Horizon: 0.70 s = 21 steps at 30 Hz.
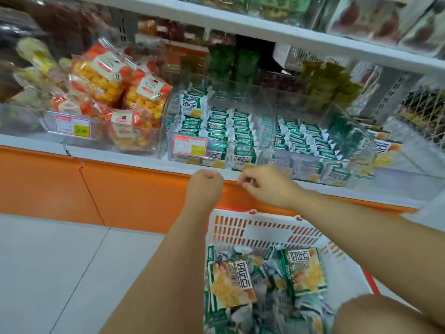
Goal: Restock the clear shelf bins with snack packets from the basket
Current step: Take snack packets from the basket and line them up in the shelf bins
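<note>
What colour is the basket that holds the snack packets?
The basket is white, with slotted walls. The head view, the only one, shows it clearly.
</note>
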### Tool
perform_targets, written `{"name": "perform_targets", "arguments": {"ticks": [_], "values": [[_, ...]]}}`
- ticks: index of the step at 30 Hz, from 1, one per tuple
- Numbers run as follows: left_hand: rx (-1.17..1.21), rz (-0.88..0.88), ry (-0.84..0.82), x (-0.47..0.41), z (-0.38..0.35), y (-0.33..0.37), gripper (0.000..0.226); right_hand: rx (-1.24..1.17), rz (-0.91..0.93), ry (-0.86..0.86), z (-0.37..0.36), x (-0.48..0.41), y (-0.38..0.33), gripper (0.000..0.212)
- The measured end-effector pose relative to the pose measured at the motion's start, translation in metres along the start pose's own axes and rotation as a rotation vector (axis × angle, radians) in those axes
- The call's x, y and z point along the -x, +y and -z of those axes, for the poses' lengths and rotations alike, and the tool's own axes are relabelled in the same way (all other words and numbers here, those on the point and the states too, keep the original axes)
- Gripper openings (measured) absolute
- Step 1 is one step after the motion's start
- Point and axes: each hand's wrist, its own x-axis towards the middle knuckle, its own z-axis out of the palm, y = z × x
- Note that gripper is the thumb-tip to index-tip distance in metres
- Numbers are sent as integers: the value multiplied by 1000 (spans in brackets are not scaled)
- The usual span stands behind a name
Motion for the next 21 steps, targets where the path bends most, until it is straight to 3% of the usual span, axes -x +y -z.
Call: {"name": "perform_targets", "arguments": {"ticks": [4, 7, 10, 15, 18, 19, 21], "values": [[-238, 91, -113, -11, -27, -40, 18, 8, -121, -255, -48, 27, 41, 20], [-429, 159, -142, -14, -37, -71, 37, -32, -207, -398, -90, 43, 66, 20], [-483, 161, -172, -10, -42, -97, 42, -163, -314, -525, -132, 54, 82, 22], [-540, 117, -217, 3, -45, -130, 45, -323, -239, -891, -184, 68, 74, 29], [-519, 92, -155, 3, -48, -132, 42, -377, -181, -974, -203, 77, 69, 9], [-514, 93, -146, 2, -49, -132, 42, -368, -148, -986, -206, 79, 67, 16], [-505, 107, -147, 0, -51, -133, 42, -346, -111, -975, -210, 79, 63, 6]]}}
